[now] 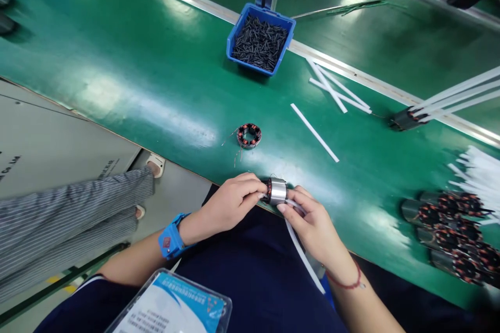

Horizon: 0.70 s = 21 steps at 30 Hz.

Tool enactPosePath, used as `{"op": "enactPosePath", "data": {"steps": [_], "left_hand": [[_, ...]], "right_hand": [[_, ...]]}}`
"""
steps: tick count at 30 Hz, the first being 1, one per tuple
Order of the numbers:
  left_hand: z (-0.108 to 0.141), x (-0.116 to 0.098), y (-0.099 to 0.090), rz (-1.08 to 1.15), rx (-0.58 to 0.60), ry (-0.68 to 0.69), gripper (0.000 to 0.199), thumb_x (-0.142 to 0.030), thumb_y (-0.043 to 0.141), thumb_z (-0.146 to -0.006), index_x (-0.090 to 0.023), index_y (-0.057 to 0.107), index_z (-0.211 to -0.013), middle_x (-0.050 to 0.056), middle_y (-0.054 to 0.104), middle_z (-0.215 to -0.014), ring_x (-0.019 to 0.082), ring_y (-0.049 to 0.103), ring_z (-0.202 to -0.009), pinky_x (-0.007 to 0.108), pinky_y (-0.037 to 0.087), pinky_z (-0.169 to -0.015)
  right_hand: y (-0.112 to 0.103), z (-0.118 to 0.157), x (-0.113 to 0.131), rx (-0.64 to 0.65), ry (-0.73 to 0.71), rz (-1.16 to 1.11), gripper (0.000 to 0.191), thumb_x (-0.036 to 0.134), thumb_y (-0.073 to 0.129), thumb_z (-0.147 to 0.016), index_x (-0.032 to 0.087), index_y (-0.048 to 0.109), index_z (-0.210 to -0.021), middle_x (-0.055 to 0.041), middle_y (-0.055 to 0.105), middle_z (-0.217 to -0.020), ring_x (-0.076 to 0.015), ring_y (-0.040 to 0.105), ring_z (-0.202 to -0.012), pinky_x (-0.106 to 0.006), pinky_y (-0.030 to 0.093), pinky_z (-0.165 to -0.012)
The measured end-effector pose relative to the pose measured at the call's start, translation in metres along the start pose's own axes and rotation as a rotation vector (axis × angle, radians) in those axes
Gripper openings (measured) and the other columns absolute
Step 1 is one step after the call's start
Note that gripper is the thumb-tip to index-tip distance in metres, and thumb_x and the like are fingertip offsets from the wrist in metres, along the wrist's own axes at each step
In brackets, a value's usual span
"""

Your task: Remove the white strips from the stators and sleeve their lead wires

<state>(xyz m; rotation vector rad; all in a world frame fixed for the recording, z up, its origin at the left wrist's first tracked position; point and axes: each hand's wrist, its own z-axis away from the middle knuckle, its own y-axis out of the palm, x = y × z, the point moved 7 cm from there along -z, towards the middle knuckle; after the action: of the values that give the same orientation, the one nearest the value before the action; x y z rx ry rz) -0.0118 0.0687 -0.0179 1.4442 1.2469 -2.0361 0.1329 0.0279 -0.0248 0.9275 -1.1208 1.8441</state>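
Observation:
Between my two hands, at the bench's front edge, is a motor stator (277, 191) with a silver metal ring and copper windings. My left hand (238, 200), with a blue wrist strap, is closed at its wound left end, thumb and index finger pinched together. My right hand (310, 218) grips the other end and a white plastic strip (303, 255). The strip runs from the stator and hangs down in front of my dark clothing. Fingers hide how far it goes into the stator. Just beyond my hands a second wound stator (249, 136) lies on the bench with loose wire ends.
A blue bin (261, 39) of short black tubes stands at the back. Loose white strips (314, 132) lie to its right. Several stators (449, 234) and a white strip pile (478, 182) sit far right. A stator with strips (406, 118) stands behind. Someone's striped trousers (78, 218) show at left.

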Motion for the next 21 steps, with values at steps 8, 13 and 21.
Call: {"op": "enactPosePath", "data": {"steps": [8,13,21], "left_hand": [[0.01,-0.002,0.0,0.115,-0.156,0.081,0.015,-0.015,0.046,-0.09,-0.016,0.06,-0.086,0.002,0.057,-0.08,0.013,0.052,-0.076,0.026,0.042,-0.073],[0.012,-0.001,-0.001,0.203,-0.142,0.03,0.015,-0.016,0.045,-0.091,-0.016,0.059,-0.086,0.001,0.056,-0.082,0.012,0.053,-0.077,0.024,0.042,-0.072],[0.005,-0.003,0.005,0.068,-0.085,-0.08,0.015,-0.025,0.058,-0.086,-0.017,0.055,-0.098,0.005,0.052,-0.097,0.017,0.051,-0.088,0.028,0.043,-0.077]], "right_hand": [[0.005,-0.002,-0.013,0.02,0.135,-0.269,0.025,0.041,0.057,-0.086,0.021,0.065,-0.098,-0.0034,0.062,-0.09,-0.017,0.056,-0.082,-0.028,0.044,-0.075],[0.008,-0.002,-0.015,0.017,0.173,-0.307,0.026,0.041,0.058,-0.085,0.02,0.064,-0.098,-0.0019,0.065,-0.085,-0.0167,0.057,-0.081,-0.026,0.044,-0.072],[0.007,0.004,-0.016,-0.166,0.077,-0.034,0.017,0.036,0.057,-0.086,0.019,0.059,-0.084,0.0006,0.06,-0.071,-0.012,0.049,-0.062,-0.023,0.04,-0.058]]}}
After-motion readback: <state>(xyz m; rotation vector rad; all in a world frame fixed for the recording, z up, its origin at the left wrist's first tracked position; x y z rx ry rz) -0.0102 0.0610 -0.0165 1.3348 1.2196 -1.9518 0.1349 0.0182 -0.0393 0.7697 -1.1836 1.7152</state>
